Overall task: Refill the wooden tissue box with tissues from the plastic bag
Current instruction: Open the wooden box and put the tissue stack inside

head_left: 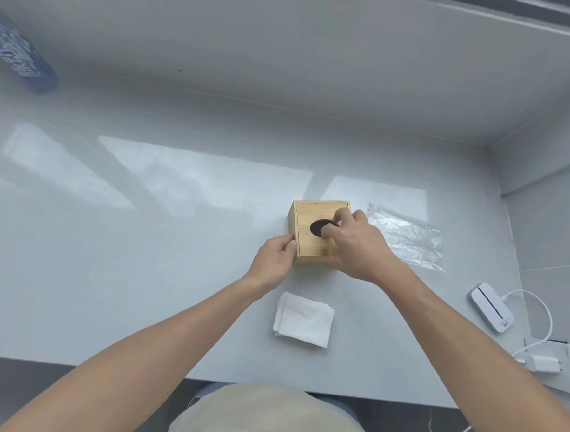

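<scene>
Pinching the near left corner of the wooden tissue box [312,240] with my left hand [272,259], I steady it with thumb and fingertips closed on its edge. My right hand [354,244] lies over the lid, its thumb dipping into the dark oval opening [319,227] and the curled fingers pressing on the top and right side, so both hands grip the box. It stands on the pale desk [143,241], lid on, a little right of the middle.

Just nearer me than the box, between my forearms, lies a stack of white tissues [303,319], flat on the desk and apart from the box. The clear plastic bag [408,237] lies flat to the right of the box, just beyond my right hand.

Farther right sits a white device [492,307] with a cable [542,315] running to a white plug [545,363]. Far off at the left edge lies a blue printed packet [19,53].
</scene>
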